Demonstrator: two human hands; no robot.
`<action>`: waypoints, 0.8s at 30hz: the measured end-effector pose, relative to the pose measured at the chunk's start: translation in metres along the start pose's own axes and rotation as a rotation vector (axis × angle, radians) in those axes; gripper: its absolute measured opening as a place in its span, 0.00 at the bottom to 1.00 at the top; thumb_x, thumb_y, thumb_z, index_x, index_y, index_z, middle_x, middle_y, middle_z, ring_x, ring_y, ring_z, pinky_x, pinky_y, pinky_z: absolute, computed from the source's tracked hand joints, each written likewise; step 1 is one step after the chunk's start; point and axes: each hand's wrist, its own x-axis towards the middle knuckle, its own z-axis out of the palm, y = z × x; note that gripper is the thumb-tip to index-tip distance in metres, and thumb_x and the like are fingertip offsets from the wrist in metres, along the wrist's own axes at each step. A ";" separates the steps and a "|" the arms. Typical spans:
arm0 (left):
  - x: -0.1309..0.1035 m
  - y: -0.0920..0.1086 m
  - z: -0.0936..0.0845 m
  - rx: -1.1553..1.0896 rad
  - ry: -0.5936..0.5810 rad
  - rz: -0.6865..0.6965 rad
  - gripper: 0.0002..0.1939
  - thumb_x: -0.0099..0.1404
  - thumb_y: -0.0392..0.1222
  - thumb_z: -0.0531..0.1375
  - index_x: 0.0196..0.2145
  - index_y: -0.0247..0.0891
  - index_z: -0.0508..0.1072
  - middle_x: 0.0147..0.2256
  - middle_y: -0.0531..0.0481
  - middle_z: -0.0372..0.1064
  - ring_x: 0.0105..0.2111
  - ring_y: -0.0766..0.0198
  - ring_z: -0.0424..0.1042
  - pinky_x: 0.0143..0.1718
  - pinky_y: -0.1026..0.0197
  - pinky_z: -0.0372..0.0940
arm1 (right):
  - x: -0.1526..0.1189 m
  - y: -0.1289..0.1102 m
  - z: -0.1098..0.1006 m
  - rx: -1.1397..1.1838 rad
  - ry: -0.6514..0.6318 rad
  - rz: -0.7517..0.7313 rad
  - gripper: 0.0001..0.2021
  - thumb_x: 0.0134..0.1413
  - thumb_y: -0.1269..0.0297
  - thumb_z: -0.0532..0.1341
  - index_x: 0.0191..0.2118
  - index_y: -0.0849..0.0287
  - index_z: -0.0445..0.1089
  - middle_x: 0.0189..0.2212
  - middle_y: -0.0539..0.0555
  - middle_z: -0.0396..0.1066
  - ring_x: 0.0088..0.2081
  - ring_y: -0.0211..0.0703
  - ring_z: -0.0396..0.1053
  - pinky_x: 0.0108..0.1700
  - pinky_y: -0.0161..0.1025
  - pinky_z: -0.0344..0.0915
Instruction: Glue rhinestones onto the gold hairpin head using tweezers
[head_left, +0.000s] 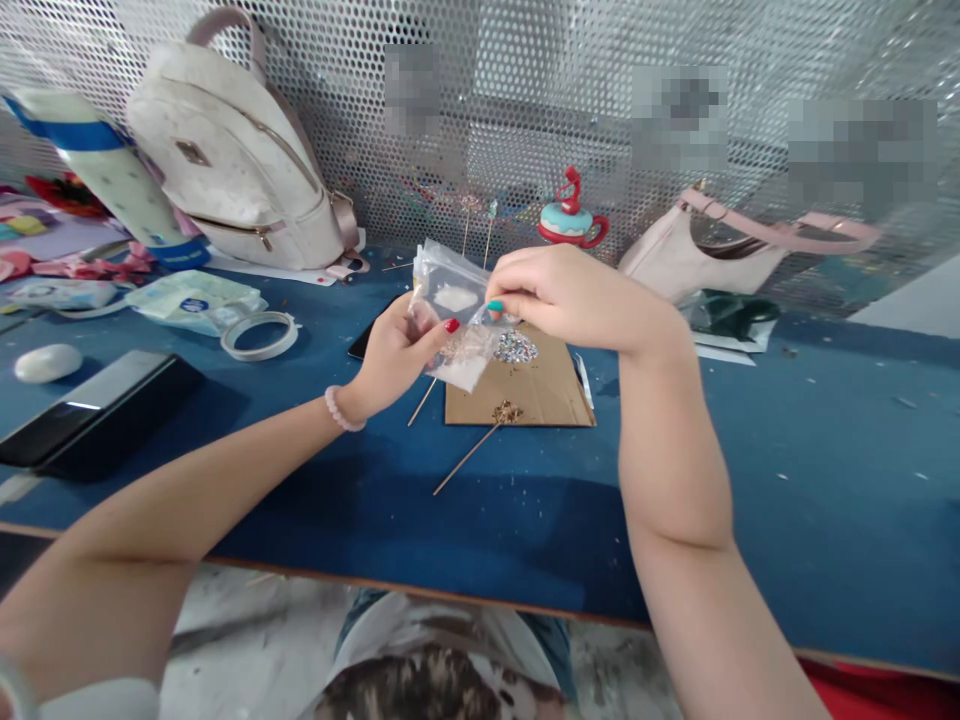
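Hands [397,348] with a clear bag [455,298] in their grip, blue table [750,450] beneath, perforated metal [517,100] behind.

One head-worn camera looks forward and down from close above the flat blue bench [750,450] — the bare left hand [397,345] and bare right hand [544,292] near mid-view — with a silver perforated metal screen [510,120] across the top.

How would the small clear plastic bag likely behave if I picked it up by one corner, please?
The clear plastic bag would probably sag, since its thin film looks creased near the left hand. It is probably light for its size, looking fairly flat. Its shiny surface may be slippery.
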 end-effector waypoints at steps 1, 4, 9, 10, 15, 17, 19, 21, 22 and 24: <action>0.001 -0.002 -0.001 -0.003 -0.019 -0.001 0.24 0.65 0.55 0.67 0.26 0.41 0.58 0.18 0.61 0.59 0.14 0.75 0.58 0.14 0.68 0.54 | -0.001 0.001 -0.001 0.016 0.003 -0.026 0.10 0.64 0.70 0.52 0.30 0.58 0.64 0.35 0.54 0.69 0.38 0.42 0.65 0.43 0.42 0.58; 0.004 -0.006 -0.003 -0.015 -0.070 0.000 0.20 0.63 0.54 0.69 0.29 0.42 0.64 0.17 0.62 0.59 0.13 0.74 0.60 0.13 0.68 0.55 | -0.004 0.006 -0.003 0.056 -0.022 -0.072 0.09 0.63 0.71 0.53 0.32 0.59 0.66 0.35 0.54 0.69 0.38 0.41 0.66 0.43 0.41 0.58; 0.010 -0.005 -0.007 -0.042 -0.117 0.036 0.20 0.67 0.61 0.64 0.37 0.40 0.74 0.29 0.51 0.76 0.28 0.65 0.76 0.30 0.63 0.72 | -0.005 0.011 -0.003 0.103 -0.151 -0.040 0.09 0.63 0.72 0.53 0.34 0.61 0.70 0.36 0.53 0.72 0.36 0.38 0.66 0.39 0.40 0.57; 0.010 -0.002 -0.008 -0.044 -0.112 0.042 0.20 0.68 0.61 0.62 0.38 0.40 0.75 0.31 0.50 0.77 0.30 0.65 0.77 0.32 0.63 0.73 | -0.005 0.011 -0.004 0.104 -0.165 -0.039 0.09 0.63 0.71 0.53 0.34 0.61 0.70 0.36 0.54 0.72 0.36 0.38 0.66 0.39 0.40 0.57; 0.011 0.014 -0.010 -0.026 -0.056 0.080 0.19 0.73 0.58 0.59 0.34 0.40 0.75 0.28 0.51 0.76 0.28 0.67 0.75 0.32 0.63 0.73 | -0.007 0.007 -0.006 0.108 -0.190 -0.071 0.09 0.64 0.70 0.54 0.33 0.60 0.69 0.35 0.53 0.71 0.35 0.38 0.65 0.38 0.40 0.56; 0.011 0.019 -0.010 -0.007 -0.060 0.104 0.18 0.72 0.58 0.59 0.34 0.40 0.75 0.27 0.52 0.74 0.26 0.67 0.74 0.31 0.64 0.72 | -0.009 0.005 -0.007 0.096 -0.214 -0.071 0.09 0.64 0.70 0.54 0.33 0.60 0.69 0.34 0.52 0.71 0.34 0.38 0.64 0.38 0.40 0.56; 0.011 0.021 -0.010 0.016 -0.063 0.130 0.18 0.71 0.57 0.61 0.33 0.40 0.74 0.26 0.53 0.73 0.26 0.68 0.73 0.30 0.64 0.71 | -0.010 0.004 -0.008 0.086 -0.234 -0.074 0.10 0.64 0.71 0.54 0.33 0.60 0.69 0.33 0.52 0.70 0.34 0.37 0.64 0.38 0.40 0.55; 0.011 0.021 -0.010 0.043 -0.049 0.158 0.17 0.71 0.56 0.62 0.33 0.40 0.72 0.26 0.53 0.72 0.25 0.69 0.72 0.29 0.65 0.70 | -0.010 0.003 -0.008 0.077 -0.242 -0.075 0.10 0.64 0.72 0.53 0.32 0.60 0.69 0.33 0.52 0.70 0.34 0.37 0.64 0.38 0.40 0.56; 0.011 0.021 -0.010 0.058 -0.039 0.172 0.17 0.71 0.55 0.62 0.32 0.40 0.72 0.26 0.53 0.71 0.25 0.69 0.71 0.28 0.66 0.69 | -0.010 0.002 -0.007 0.076 -0.237 -0.078 0.10 0.64 0.73 0.53 0.32 0.60 0.69 0.34 0.52 0.70 0.35 0.38 0.64 0.39 0.40 0.56; 0.010 0.020 -0.010 0.092 -0.028 0.196 0.16 0.71 0.54 0.62 0.32 0.40 0.72 0.26 0.54 0.69 0.25 0.69 0.69 0.27 0.66 0.66 | -0.008 0.001 -0.005 0.084 -0.207 -0.100 0.10 0.64 0.72 0.53 0.33 0.60 0.69 0.37 0.53 0.70 0.37 0.39 0.65 0.41 0.41 0.57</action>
